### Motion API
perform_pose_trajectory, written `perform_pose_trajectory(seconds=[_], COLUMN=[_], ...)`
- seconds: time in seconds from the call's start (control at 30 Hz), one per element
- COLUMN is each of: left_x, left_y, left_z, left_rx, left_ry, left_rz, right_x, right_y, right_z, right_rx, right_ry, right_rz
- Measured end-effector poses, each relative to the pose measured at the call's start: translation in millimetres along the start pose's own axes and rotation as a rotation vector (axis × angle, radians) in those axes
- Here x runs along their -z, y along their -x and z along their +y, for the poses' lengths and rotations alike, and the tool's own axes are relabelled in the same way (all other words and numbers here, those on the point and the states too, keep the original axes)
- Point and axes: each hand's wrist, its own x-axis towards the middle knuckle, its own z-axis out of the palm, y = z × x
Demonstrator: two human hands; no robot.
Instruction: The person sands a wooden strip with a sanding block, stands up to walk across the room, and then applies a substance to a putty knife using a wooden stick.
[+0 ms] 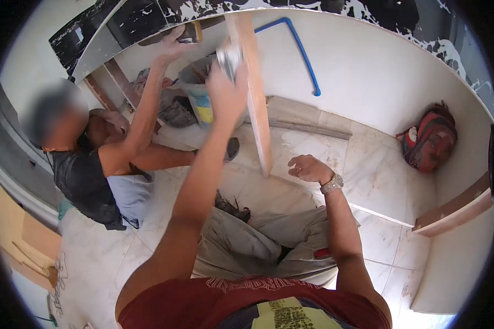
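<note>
My left hand [228,90] is raised, its fingers wrapped round a blurred whitish, shiny object [230,59] against the upright wooden post [256,104]. What exactly this object is cannot be made out. Lower on the right, my right hand [311,169] hangs above the tiled floor with its fingers apart and curled a little, holding nothing; a watch [332,183] is on its wrist. The post runs from the underside of the counter [291,12] down to the floor, between my two hands.
At the left a co-worker [82,164] sits on the floor, one arm raised under the counter. Behind stands a bucket [196,98]. A blue pipe [301,49] is on the wall, metal bars [307,129] lie below, and a red backpack [431,137] rests at the right.
</note>
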Motion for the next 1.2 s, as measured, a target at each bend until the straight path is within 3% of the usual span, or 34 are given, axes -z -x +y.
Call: perform_pose_trajectory(seconds=[0.03, 0.13, 0.17, 0.23, 0.3, 0.37, 0.4, 0.43, 0.47, 0.5, 0.57, 0.6, 0.67, 0.7, 0.77, 0.83, 0.9, 1.03, 1.1, 1.13, 1.17, 1.2], left_x=[7.0, 9.2, 15.8, -1.0, -13.7, -16.8, -15.5, -10.1, 0.7, 5.0, 8.0, 2.9, -1.2, -0.5, -7.2, -28.6, -38.3, -37.9, -29.5, -17.3, -4.9, -1.8], left_y=[-30.3, -55.7, -43.2, 13.1, 82.1, 81.9, 76.3, 49.9, 18.4, -14.7, -65.2, -53.3, -14.1, 11.7, 101.7, 198.4, 283.4, 268.3, 205.6, 170.1, 134.7, 99.7], left_z=[12.9, 36.9, 39.5, -5.0, -38.5, -35.9, -34.3, -23.7, -4.7, 9.3, 30.3, 23.9, 10.0, 1.0, -43.2, -105.3, -144.9, -118.2, -92.7, -84.6, -76.3, -47.3], left_rx=[0.037, -0.042, 0.144, -0.016, -0.015, 0.007, 0.029, 0.044, -0.060, 0.053, 0.045, 0.122, 0.206, 0.207, 0.141, 0.203, 0.319, 0.468, 0.217, 0.304, 0.383, 0.330], left_ry=[-0.098, 0.016, -0.099, -0.006, 0.045, 0.180, 0.243, 0.133, -0.093, -0.257, -0.290, -0.276, -0.187, -0.111, -0.204, 0.056, 0.003, 0.374, 0.257, 0.090, -0.078, -0.032], left_rz=[-0.061, 0.030, -0.126, 0.010, 0.009, 0.000, 0.006, -0.003, 0.009, -0.004, 0.052, 0.094, 0.079, 0.027, -0.079, -0.060, -0.146, -0.088, -0.043, -0.100, -0.172, -0.117], right_x=[1.3, 8.2, 6.1, 1.4, -1.2, 1.7, 4.1, 2.6, -1.5, -7.5, -1.1, -13.5, -14.3, -11.0, -6.7, -9.9, -10.2, -15.7, -12.1, -8.2, -1.2, 5.3], right_y=[-2.6, -5.0, -4.7, -3.7, -1.4, 2.7, -0.1, -1.7, -1.6, -3.7, -3.3, -6.0, -3.3, -4.5, -4.5, -3.2, -3.4, -1.1, 0.3, -0.4, 0.0, -4.3], right_z=[-5.1, -15.2, -13.1, -10.9, -9.8, -6.7, -7.2, -5.8, 2.5, 11.9, -1.2, 21.7, 16.3, 10.2, 3.8, 3.8, 3.0, 18.3, 17.3, 29.4, 16.9, 6.1], right_rx=[-0.047, -0.136, -0.120, -0.090, -0.072, -0.090, -0.108, -0.125, -0.045, 0.032, -0.065, 0.108, 0.140, 0.010, 0.017, 0.056, 0.058, 0.021, -0.060, 0.074, -0.026, -0.119], right_ry=[-0.005, -0.005, 0.004, 0.008, -0.012, -0.018, -0.015, -0.017, 0.033, 0.073, 0.033, -0.006, 0.051, 0.030, 0.075, 0.066, 0.043, 0.085, 0.130, 0.081, 0.018, -0.036], right_rz=[-0.012, -0.042, -0.036, -0.024, 0.000, -0.008, -0.033, -0.071, -0.017, 0.039, 0.001, 0.106, 0.152, 0.064, 0.059, 0.034, 0.021, 0.011, 0.019, 0.030, 0.005, -0.015])
